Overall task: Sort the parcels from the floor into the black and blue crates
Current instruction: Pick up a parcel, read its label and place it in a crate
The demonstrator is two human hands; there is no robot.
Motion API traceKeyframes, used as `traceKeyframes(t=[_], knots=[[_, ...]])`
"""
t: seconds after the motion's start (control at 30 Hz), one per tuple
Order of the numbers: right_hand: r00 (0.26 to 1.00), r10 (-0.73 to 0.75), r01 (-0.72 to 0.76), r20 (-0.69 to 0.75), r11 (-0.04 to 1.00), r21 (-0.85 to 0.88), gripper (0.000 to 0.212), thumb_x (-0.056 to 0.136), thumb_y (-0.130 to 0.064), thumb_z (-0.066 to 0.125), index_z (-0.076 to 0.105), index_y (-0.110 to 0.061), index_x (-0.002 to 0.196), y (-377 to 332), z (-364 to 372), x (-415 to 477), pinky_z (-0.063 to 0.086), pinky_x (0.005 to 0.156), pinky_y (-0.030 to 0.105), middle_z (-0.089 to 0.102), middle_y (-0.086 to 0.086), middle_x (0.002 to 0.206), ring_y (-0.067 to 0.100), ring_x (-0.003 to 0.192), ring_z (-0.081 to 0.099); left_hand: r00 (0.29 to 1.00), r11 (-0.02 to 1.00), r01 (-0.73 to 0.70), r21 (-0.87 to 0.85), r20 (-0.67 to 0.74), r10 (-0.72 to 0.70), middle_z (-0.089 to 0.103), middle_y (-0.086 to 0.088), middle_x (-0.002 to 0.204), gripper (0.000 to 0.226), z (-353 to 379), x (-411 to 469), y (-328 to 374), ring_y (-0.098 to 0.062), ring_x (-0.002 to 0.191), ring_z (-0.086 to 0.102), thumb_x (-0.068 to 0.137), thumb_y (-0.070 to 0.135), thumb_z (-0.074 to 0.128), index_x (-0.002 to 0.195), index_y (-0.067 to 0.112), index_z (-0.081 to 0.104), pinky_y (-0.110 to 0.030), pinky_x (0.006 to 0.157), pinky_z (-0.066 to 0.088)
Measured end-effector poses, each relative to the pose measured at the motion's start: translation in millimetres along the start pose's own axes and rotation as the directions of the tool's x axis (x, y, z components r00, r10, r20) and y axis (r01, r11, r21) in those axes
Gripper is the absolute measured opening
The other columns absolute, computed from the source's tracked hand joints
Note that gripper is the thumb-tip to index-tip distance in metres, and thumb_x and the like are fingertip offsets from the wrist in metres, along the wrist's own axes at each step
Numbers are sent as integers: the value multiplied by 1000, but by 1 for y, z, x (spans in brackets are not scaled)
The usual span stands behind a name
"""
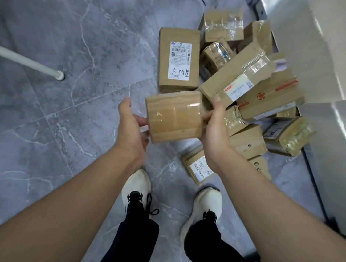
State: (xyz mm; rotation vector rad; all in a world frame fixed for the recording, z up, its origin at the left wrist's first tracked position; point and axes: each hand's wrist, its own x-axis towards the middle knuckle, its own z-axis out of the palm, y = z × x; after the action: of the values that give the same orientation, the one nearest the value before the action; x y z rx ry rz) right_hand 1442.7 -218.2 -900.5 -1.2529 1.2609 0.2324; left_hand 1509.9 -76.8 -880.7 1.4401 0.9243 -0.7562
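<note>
Pickup step in hand: small parcel is up off the floor, held at frame centre between both hands, just in front of the pile of parcels that fills the right half of the frame. Judgement: task far from done. Lots of boxes lie on the floor, e.g. labelled box flat at upper centre and another labelled one low centre, partly behind the right wrist. Neither the black nor the blue crate is in view, so the next move calls for turning off the pile to find the right crate. Probably a label check first: the parcel's upper face shows only glossy tape, no label visible, so the sort key can't be read here.

Pose: both bare forearms come in from the bottom corners and converge on the parcel, palms roughly facing each other. Left-hand grip is at the parcel's left end, fingers curled against and under it, thumb raised and apart from the cardboard. Right-hand grip is at the right end, fingers hooked onto it, thumb standing above the top edge. So each grip pinches its own end, with the box clamped between them. The parcel is slightly tilted, right end higher in frame.

Risk guess: slick tape, so it could slip if one hand lets go.

Also seen: white pole foot at left, white shoes bottom centre, white panel at right edge.
</note>
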Motion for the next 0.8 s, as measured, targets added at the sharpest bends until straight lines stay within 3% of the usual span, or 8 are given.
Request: traceKeyframes(t=[0.1, 0.17, 0.2, 0.27, 0.43, 0.63, 0.73, 0.8], knots=[[997, -61, 61, 43, 998, 2, 70, 82, -88, 50, 76, -24, 92, -25, -25, -34, 55, 107, 53, 81, -1, 94, 27, 103, 75, 991, 992, -128, 13, 35, 127, 62, 5, 65, 58, -3, -37, 23, -11, 56, 58, 105, 63, 36, 96, 14, 64, -29, 65, 44], [987, -158, 157, 16, 987, 36, 53, 89, -74, 62, 69, -23, 98, -40, -40, -55, 51, 100, 44, 78, -10, 96, 17, 101, 71, 974, 980, -196, 36, 124, 190, 72, -1, 88, 67, 0, -64, 39, -12, 78, 71, 106, 61, 30, 115, 10, 73, -34, 92, 49], [982, -191, 190, 4, 979, 68, 37, 96, -63, 65, 68, -26, 96, -49, -48, -66, 49, 96, 42, 76, -13, 96, 14, 99, 68, 965, 974, -221, 43, 153, 212, 76, -4, 100, 70, 2, -79, 48, -15, 97, 73, 106, 60, 29, 115, 9, 75, -40, 108, 45], [974, -226, 224, 7, 966, 126, 19, 102, -48, 65, 74, -32, 97, -70, -61, -89, 49, 93, 41, 78, -8, 106, 14, 102, 67, 955, 967, -250, 44, 174, 239, 78, -5, 112, 70, 6, -109, 65, -25, 119, 68, 105, 59, 28, 112, 10, 78, -48, 121, 36], [958, -288, 280, 10, 939, 198, 16, 111, -20, 58, 73, -16, 110, -131, -88, -144, 55, 83, 29, 81, -5, 101, 7, 92, 71, 932, 944, -326, 61, 187, 310, 80, 6, 107, 64, 21, -184, 114, -19, 117, 69, 107, 56, 26, 107, 18, 78, -46, 120, 39], [942, -336, 323, 4, 909, 264, 17, 111, -22, 53, 60, -16, 97, -208, -117, -225, 55, 78, 21, 76, 1, 99, 5, 90, 70, 868, 892, -448, 55, 268, 419, 78, 2, 117, 67, 37, -285, 183, -17, 114, 70, 108, 52, 21, 122, 13, 74, -34, 100, 50], [929, -370, 358, -15, 887, 293, 14, 111, -23, 51, 61, -18, 102, -251, -133, -276, 56, 71, 19, 78, 1, 103, 5, 89, 72, 831, 865, -500, 43, 305, 466, 78, 2, 117, 68, 44, -342, 221, -16, 117, 69, 108, 51, 21, 123, 11, 73, -34, 102, 48], [914, -404, 394, -33, 867, 307, 14, 112, -24, 51, 65, -22, 111, -281, -147, -312, 60, 81, 25, 80, 4, 111, 6, 95, 74, 802, 845, -533, 41, 345, 489, 78, 3, 119, 67, 48, -384, 245, -14, 118, 68, 108, 51, 19, 125, 14, 73, -33, 104, 47]])
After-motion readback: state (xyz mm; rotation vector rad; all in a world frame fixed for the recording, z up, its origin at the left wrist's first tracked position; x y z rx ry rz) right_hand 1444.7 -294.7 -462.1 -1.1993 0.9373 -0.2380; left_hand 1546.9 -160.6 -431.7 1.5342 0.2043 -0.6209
